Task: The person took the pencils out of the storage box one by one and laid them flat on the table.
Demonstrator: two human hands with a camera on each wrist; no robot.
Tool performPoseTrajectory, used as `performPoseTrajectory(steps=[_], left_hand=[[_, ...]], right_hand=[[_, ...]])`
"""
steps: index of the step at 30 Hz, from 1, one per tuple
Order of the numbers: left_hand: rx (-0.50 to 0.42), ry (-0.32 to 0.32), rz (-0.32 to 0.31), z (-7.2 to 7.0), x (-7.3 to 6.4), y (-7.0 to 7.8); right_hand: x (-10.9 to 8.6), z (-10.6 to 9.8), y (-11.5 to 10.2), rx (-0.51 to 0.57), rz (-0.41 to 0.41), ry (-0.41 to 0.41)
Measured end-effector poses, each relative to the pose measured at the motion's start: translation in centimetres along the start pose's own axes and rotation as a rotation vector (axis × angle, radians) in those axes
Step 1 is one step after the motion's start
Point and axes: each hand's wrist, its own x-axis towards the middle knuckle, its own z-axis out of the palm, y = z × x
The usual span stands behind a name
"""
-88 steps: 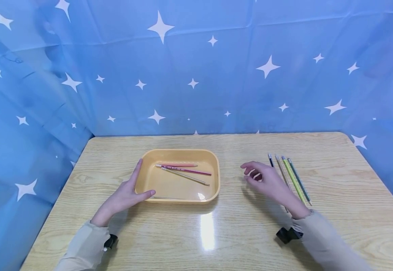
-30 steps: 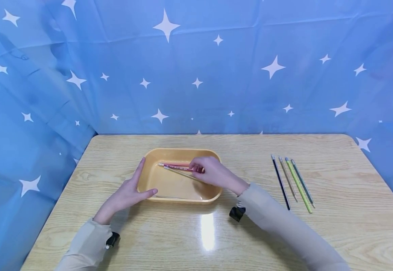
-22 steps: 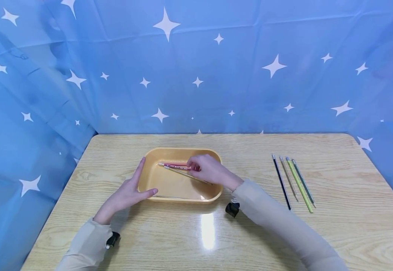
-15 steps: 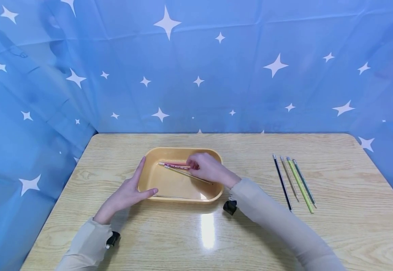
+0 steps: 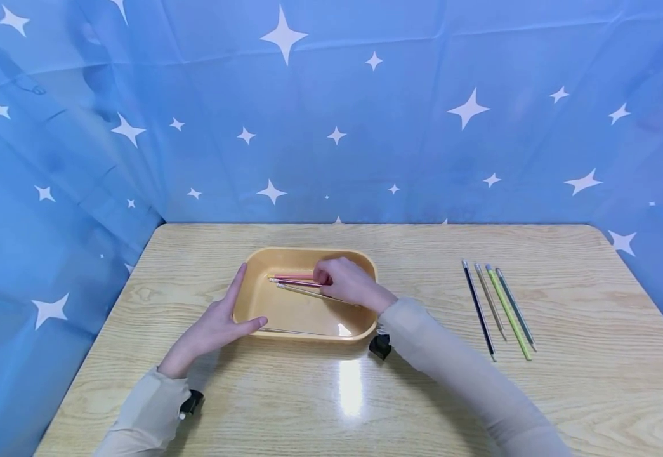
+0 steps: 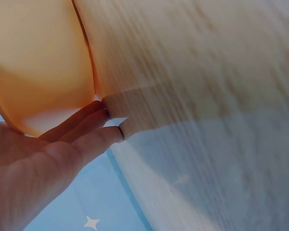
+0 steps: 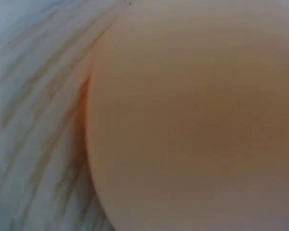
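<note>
A yellow-orange plastic tray (image 5: pixel 308 338) stands on the table. My left hand (image 5: pixel 214 327) spans its near left corner, thumb over the front rim and straight fingers (image 6: pixel 94 137) against the outer wall. Inside lie a pink pencil (image 5: pixel 294 276), a dark red pencil (image 5: pixel 297 282) and a gold pencil (image 5: pixel 302 291). A thin pencil (image 5: pixel 291 332) lies along the front wall, partly hidden. My right hand (image 5: pixel 349 280) reaches in from the right, its curled fingers pinching the dark red pencil; the fingertips are mostly hidden. The right wrist view shows mainly the blurred tray wall (image 7: pixel 183 120).
Right of the tray, several pencils lie side by side on the wooden table (image 5: pixel 422 254): a dark one (image 5: pixel 478 311), a brownish one (image 5: pixel 490 301), a lime one (image 5: pixel 508 311) and a dark green one (image 5: pixel 516 310). A blue star-patterned cloth (image 5: pixel 365 158) hangs behind.
My right hand came from beside the loose pencils on the right into the tray. There, the dark red pencil turned slightly, its white lettering now out of sight. The left hand stayed put.
</note>
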Motion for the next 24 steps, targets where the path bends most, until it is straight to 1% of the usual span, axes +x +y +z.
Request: performPoseTrajectory(steps=[4,9,14,21,24], left_hand=[[0.004,0.005,0.01,-0.04,0.04,0.06],[-0.001,0.004,0.008,-0.07,0.03,0.13],[-0.007,0.001,0.001,-0.06,-0.05,0.19],[-0.014,0.005,0.006,0.0,-0.1,0.17],[-0.012,0.003,0.005,0.05,-0.12,0.16]], right_hand=[[0.1,0.06,0.02,-0.016,0.017,0.003],[0.04,0.0,0.05,-0.023,0.039,0.017],[-0.04,-0.05,0.11,0.04,0.039,0.015],[-0.01,-0.1,0.41,0.095,-0.026,-0.002],[0.01,-0.12,0.45,0.126,-0.014,-0.027]])
